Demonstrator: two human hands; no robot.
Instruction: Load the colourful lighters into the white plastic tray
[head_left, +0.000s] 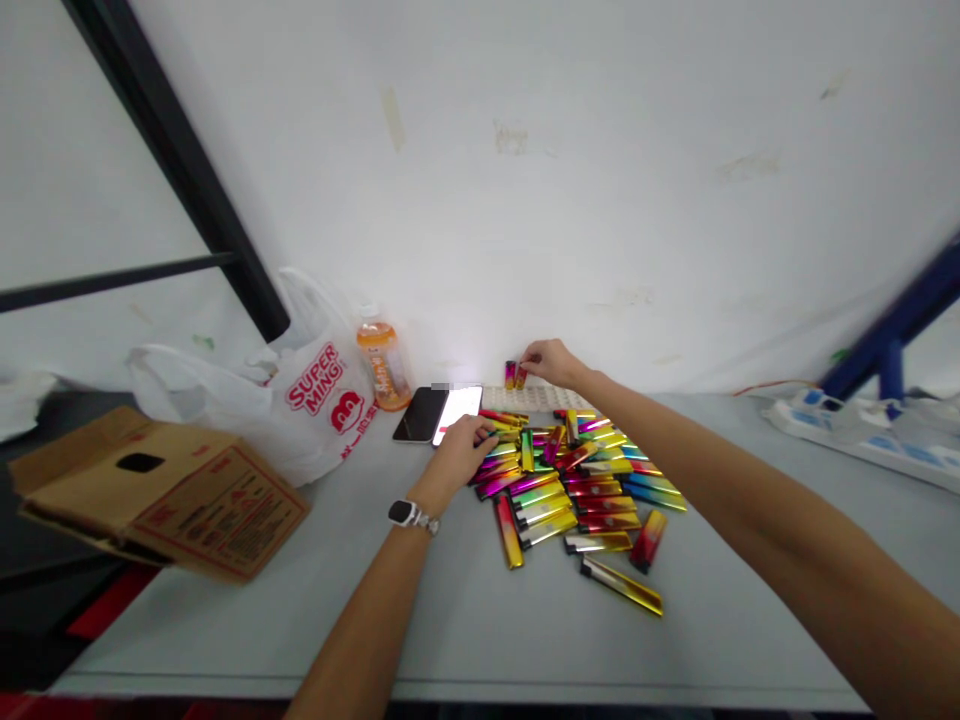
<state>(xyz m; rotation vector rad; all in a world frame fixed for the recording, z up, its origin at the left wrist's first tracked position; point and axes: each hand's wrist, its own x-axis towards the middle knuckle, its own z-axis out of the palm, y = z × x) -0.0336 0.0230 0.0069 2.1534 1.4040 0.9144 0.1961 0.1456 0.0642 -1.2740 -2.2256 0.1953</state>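
Note:
A heap of several shiny multicoloured lighters [577,490] lies on the grey table [465,630]. My left hand [461,448], with a watch on its wrist, rests curled on the left edge of the heap, fingers closed on a lighter. My right hand [551,362] reaches to the far side and pinches an upright lighter [520,376] beside another upright lighter [510,375], both at the back of a white perforated tray [536,399] by the wall.
Two phones [439,412], one with a lit screen, lie left of the tray. An orange drink bottle [381,367], a white "Super Ming" plastic bag [300,395] and a cardboard box [157,495] stand at left. A power strip [862,430] lies at right.

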